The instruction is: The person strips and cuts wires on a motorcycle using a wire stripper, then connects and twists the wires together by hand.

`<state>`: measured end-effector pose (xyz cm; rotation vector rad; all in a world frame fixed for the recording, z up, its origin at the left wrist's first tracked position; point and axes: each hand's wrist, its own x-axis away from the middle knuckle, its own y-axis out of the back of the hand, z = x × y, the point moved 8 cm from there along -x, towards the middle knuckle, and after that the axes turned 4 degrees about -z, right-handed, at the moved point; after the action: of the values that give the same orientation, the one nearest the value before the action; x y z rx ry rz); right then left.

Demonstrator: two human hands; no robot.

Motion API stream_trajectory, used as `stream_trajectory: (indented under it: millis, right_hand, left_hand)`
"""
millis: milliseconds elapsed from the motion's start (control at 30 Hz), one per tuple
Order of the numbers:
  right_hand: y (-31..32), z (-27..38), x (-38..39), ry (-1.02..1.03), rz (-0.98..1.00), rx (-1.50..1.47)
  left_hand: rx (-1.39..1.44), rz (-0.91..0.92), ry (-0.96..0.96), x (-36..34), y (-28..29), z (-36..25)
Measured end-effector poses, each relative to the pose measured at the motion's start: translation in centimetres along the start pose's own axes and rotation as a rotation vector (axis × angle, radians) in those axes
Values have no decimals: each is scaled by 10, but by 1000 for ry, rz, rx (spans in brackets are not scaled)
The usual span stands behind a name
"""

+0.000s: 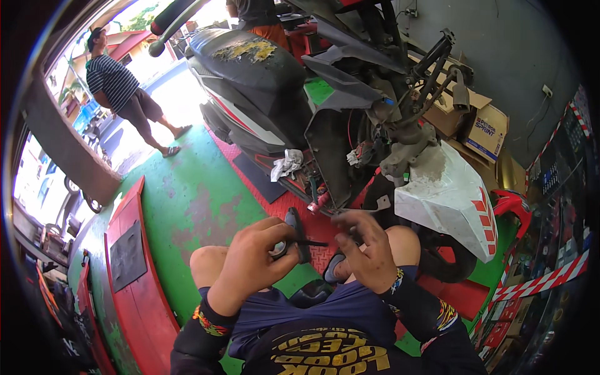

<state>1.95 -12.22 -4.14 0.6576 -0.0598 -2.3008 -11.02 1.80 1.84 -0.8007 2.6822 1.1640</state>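
One small roll (279, 250), apparently tape, is gripped between thumb and fingers of the left hand (257, 251), above the lap, probably to keep it close and in sight. A dark strip (310, 242) reaches from it toward the right hand (365, 242), half-curled; I cannot tell whether those fingers pinch its end. Ahead, a motor scooter (278, 103) stands with its front partly stripped, seemingly for access, a crumpled white rag (287, 164) resting against its side.
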Motion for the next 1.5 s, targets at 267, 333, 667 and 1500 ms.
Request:
stream_trajectory:
  millis: [267,333,667,1500]
  right_hand:
    - [-33,55,-10,363,278,296]
    - [-45,43,-7,303,366,238]
    - [-43,35,-10,172,452,224]
    - [66,-9,24,-434,558,257]
  left_hand:
    - [-559,204,-326,-10,-7,-48]
    - [-589,234,-332,-12,-7,-49]
    - [-576,305,-346,5,-18,-35]
    - [134,294,214,-89,-13,201]
